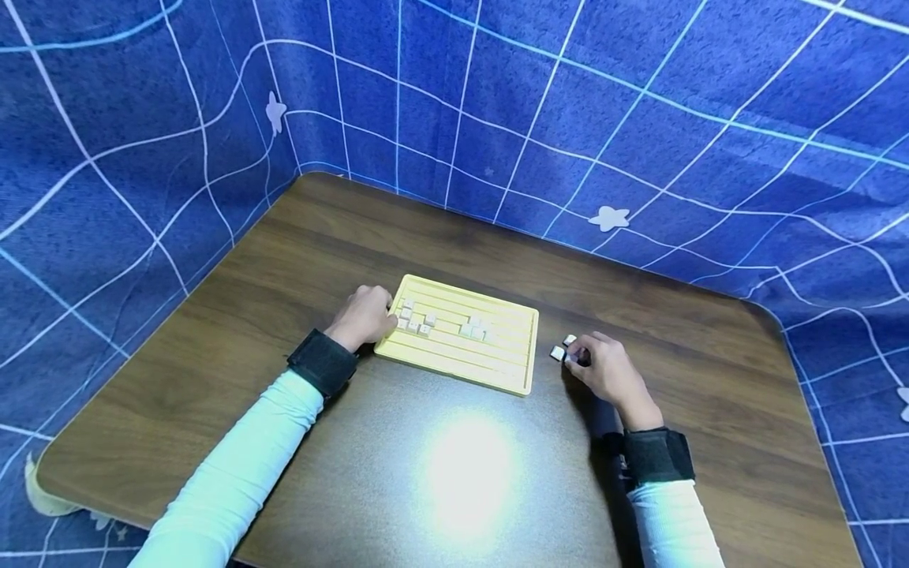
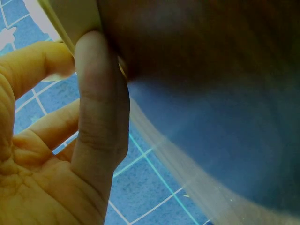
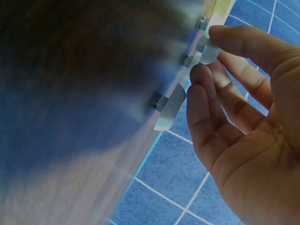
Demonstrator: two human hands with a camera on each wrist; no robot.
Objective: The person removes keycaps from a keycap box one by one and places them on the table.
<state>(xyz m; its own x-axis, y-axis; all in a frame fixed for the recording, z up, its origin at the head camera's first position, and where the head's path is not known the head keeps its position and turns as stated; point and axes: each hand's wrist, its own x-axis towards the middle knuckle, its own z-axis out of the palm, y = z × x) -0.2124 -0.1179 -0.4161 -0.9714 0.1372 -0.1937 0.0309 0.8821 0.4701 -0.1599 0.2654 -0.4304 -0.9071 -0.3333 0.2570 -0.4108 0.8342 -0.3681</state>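
Note:
A pale yellow ridged tray (image 1: 454,369) lies on the table, and my left hand (image 1: 364,317) grips its left edge. In the left wrist view the tray (image 2: 77,18) sits between thumb and fingers (image 2: 96,89). White keycaps (image 1: 424,330) stand in its rows, one group at the left and another (image 1: 474,328) near the middle. My right hand (image 1: 607,368) is just right of the tray, its thumb and fingertips pinching a white keycap (image 3: 209,54). Beside those fingertips lie loose keycaps (image 1: 557,353), one with its dark stem (image 3: 161,102) showing in the right wrist view.
The brown wooden table (image 1: 341,489) has rounded corners, and a bright light glare shines on its front half. Blue cloth (image 1: 440,95) with a white grid and stars hangs behind and at both sides.

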